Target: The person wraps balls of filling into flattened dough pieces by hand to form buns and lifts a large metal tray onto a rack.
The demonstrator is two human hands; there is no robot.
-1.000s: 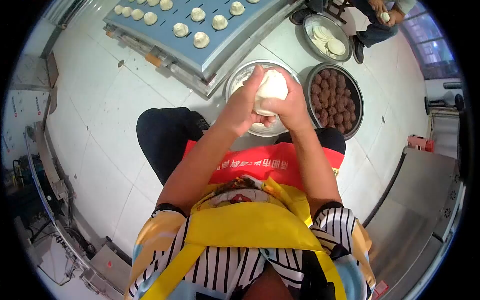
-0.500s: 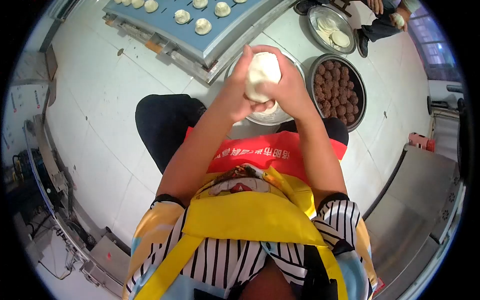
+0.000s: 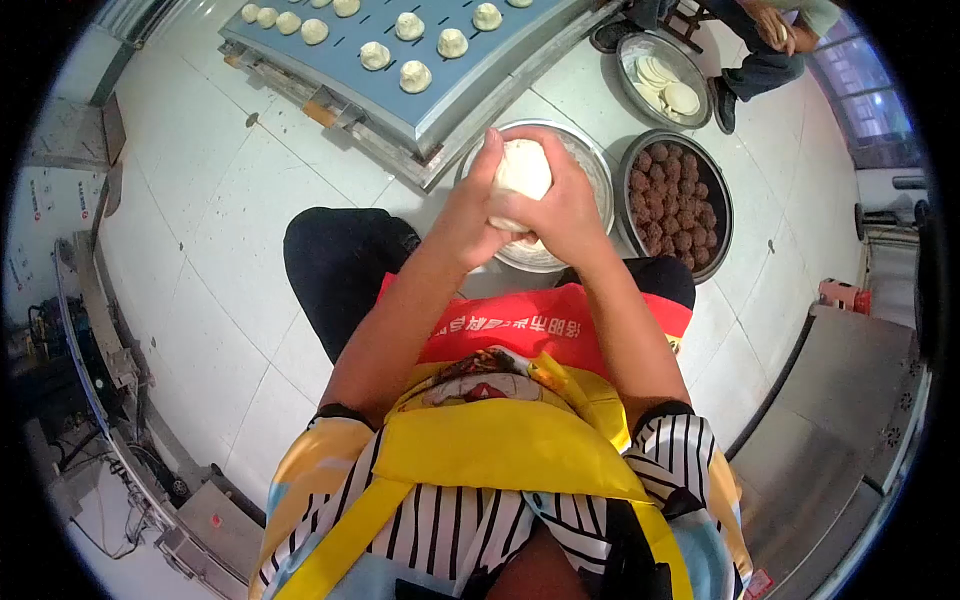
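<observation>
A rounded white dough ball (image 3: 524, 170) is held between my two hands above a round metal basin (image 3: 598, 165). My left hand (image 3: 468, 215) cups it from the left, thumb pointing up along its side. From the right, my right hand (image 3: 568, 205) wraps round it, with the thumb across its lower front. Some fingers are hidden beneath and behind the dough. White material shows in the basin below. Right of the basin, a dark-rimmed bowl (image 3: 624, 200) holds several brown balls (image 3: 672, 205).
A blue slotted tray (image 3: 340, 60) with several white buns (image 3: 415, 77) stands ahead on the left. Flat dough rounds (image 3: 681, 98) lie in a metal bowl (image 3: 632, 92). Another person's hand (image 3: 775, 28) shows at upper right. A metal cabinet (image 3: 830, 390) is at right.
Both hands still hold the dough, which has shifted and turned slightly between them. The whole view has moved a little. The other person's hands have come closer together.
</observation>
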